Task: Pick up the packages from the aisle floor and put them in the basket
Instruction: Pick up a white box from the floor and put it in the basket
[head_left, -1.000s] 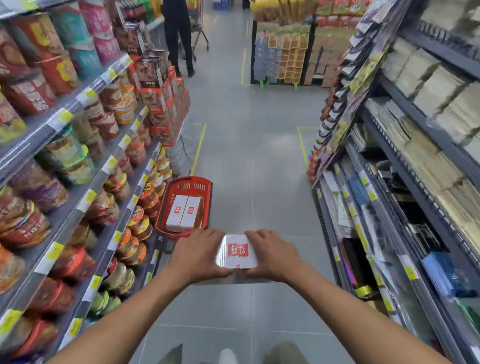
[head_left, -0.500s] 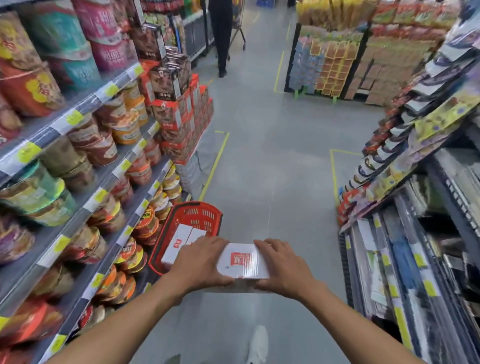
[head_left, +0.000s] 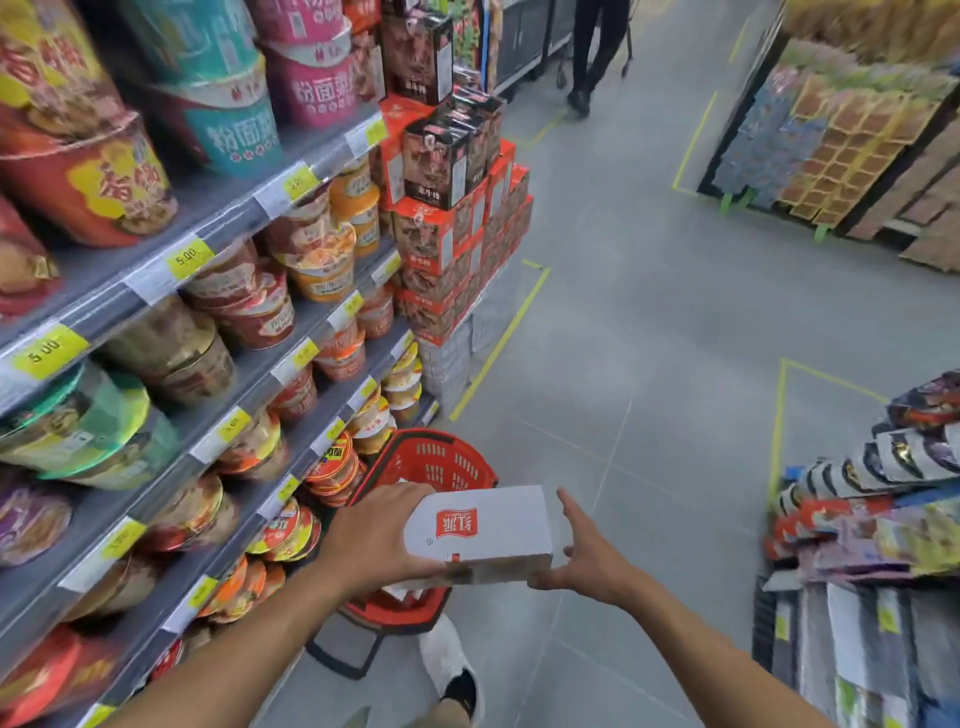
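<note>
A white package (head_left: 485, 532) with a red logo is held in the air above the near part of a red basket (head_left: 441, 460) that stands on the floor by the left shelves. My left hand (head_left: 376, 538) grips the package's left end. My right hand (head_left: 584, 558) supports its right end from below, fingers spread. A bit of white package (head_left: 402, 590) shows inside the basket under the held one; the rest of the basket's inside is hidden by my hands.
Shelves of instant noodle cups (head_left: 208, 322) line the left. A stack of orange and dark boxes (head_left: 457, 218) stands beyond the basket. Snack racks (head_left: 872, 519) crowd the right. My white shoe (head_left: 449, 660) is beside the basket. A person (head_left: 592, 57) stands far up the aisle.
I have stepped closer to the basket, and both hands have carried the package left and forward until it hangs over the basket. My right hand's fingers have loosened and spread.
</note>
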